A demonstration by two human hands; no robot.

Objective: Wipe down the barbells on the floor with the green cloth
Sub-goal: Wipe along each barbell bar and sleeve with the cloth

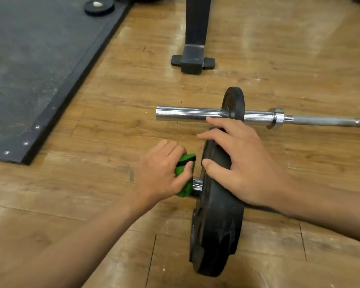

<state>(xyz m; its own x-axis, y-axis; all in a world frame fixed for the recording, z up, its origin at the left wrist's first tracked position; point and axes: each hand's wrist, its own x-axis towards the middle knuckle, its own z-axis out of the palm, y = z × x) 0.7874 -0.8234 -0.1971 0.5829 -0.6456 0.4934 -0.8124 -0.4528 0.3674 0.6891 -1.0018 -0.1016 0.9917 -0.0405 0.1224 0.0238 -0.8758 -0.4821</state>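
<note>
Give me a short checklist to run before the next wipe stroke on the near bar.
1. Grip on the green cloth: ok, the left hand has its fingers curled round it.
2. Cloth on the near bar: ok, it is bunched against the chrome end beside the plate.
3. Near plate steadied: ok, the right hand rests on its top edge.
4. Rest of the near bar past the plate: cannot tell, it is hidden.
5. Far bar already wiped: cannot tell.
</note>
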